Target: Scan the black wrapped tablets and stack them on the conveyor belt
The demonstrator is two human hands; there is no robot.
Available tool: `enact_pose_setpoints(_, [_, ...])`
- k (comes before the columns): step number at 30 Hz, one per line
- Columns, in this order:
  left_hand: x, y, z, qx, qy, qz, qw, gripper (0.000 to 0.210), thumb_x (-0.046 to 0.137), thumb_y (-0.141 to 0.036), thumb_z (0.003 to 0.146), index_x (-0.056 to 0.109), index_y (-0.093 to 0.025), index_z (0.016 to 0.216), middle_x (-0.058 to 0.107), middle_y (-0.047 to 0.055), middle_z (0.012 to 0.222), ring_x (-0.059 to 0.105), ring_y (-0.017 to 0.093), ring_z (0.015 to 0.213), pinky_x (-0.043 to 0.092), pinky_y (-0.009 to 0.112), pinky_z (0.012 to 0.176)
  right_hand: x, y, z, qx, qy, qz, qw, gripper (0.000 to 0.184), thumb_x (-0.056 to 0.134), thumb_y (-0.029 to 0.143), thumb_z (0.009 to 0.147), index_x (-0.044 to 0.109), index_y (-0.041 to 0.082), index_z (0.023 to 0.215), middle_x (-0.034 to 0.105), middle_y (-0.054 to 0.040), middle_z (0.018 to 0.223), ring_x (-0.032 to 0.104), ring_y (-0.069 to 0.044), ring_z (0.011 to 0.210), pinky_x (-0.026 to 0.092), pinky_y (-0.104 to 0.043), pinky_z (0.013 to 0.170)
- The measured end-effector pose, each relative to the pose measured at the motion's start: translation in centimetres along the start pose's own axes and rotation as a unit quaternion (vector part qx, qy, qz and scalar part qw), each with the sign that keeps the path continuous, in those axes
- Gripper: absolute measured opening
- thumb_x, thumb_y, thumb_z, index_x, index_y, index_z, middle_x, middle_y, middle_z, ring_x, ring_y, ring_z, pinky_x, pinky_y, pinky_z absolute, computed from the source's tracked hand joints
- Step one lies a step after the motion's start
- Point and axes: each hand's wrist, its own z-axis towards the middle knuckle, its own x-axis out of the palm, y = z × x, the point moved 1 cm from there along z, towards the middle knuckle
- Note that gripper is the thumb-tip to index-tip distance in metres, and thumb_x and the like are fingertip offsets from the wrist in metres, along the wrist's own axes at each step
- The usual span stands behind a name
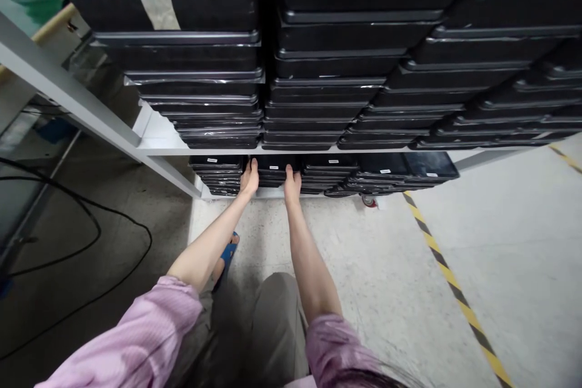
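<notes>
On the low shelf, a short stack of flat black trays (pixel 273 174) sits between my two hands, its top one bearing a small white label (pixel 273 167). My left hand (pixel 249 177) grips the left side of that stack, thumb on top and fingers mostly hidden beside the tray. At the right side, my right hand (pixel 292 182) holds it the same way, thumb up near the top edge. Both arms reach forward and down. How many trays the hands hold cannot be made out.
More labelled black stacks (pixel 330 171) stand on either side along the low shelf. Tall columns of black trays (pixel 327 97) fill the white rack's upper shelf (pixel 182 150) above my hands. Black cables (pixel 122 212) lie at left; yellow-black floor tape (pixel 448 273) runs at right.
</notes>
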Motion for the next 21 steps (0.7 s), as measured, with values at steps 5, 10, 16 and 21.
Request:
enact_pose_setpoints(5, [-0.1, 0.0, -0.3, -0.003, -0.010, 0.003, 1.000, 0.098, 0.020, -0.085, 0.103, 0.043, -0.017, 0.170, 0.063, 0.015, 0.161, 0.060, 0.036, 0.148, 0.043, 0.041, 0.124, -1.0, 1.0, 0.4, -0.038, 0.039, -0.066, 0.996, 0.070, 0.055, 0.072, 0.101, 0.070, 0.012, 0.135, 0.074, -0.0196, 0.141, 0.060, -0.036, 0.147, 0.041, -0.048, 0.129])
enact_pose_setpoints(10, [-0.1, -0.3, -0.3, 0.012, -0.024, -0.003, 1.000, 0.104, 0.037, -0.087, 0.100, 0.027, -0.017, 0.176, 0.053, 0.017, 0.169, 0.056, 0.034, 0.152, 0.042, 0.038, 0.124, -1.2, 1.1, 0.6, -0.060, 0.082, -0.073, 0.992, 0.074, 0.057, 0.070, 0.101, 0.061, 0.016, 0.150, 0.064, -0.0180, 0.157, 0.051, -0.033, 0.156, 0.033, -0.051, 0.134])
enact_pose_setpoints(16, [-0.1, -0.7, -0.1, 0.011, -0.037, 0.013, 0.999, 0.108, 0.042, -0.089, 0.096, 0.024, -0.020, 0.178, 0.056, 0.014, 0.167, 0.056, 0.038, 0.152, 0.039, 0.041, 0.127, -0.1, 1.6, 1.1, -0.096, 0.037, -0.026, 0.994, 0.078, 0.060, 0.059, 0.099, 0.044, 0.022, 0.166, 0.045, -0.0119, 0.175, 0.038, -0.027, 0.164, 0.027, -0.052, 0.136])
enact_pose_setpoints(21, [-0.1, -0.7, 0.0, -0.008, -0.014, 0.015, 1.000, 0.095, 0.033, -0.083, 0.103, 0.024, -0.025, 0.178, 0.054, 0.012, 0.169, 0.059, 0.037, 0.149, 0.035, 0.044, 0.130, 0.7, 1.5, 1.2, -0.097, 0.004, -0.017, 0.995, 0.068, 0.051, 0.054, 0.101, 0.053, 0.022, 0.161, 0.054, -0.0104, 0.168, 0.045, -0.026, 0.160, 0.032, -0.049, 0.135])
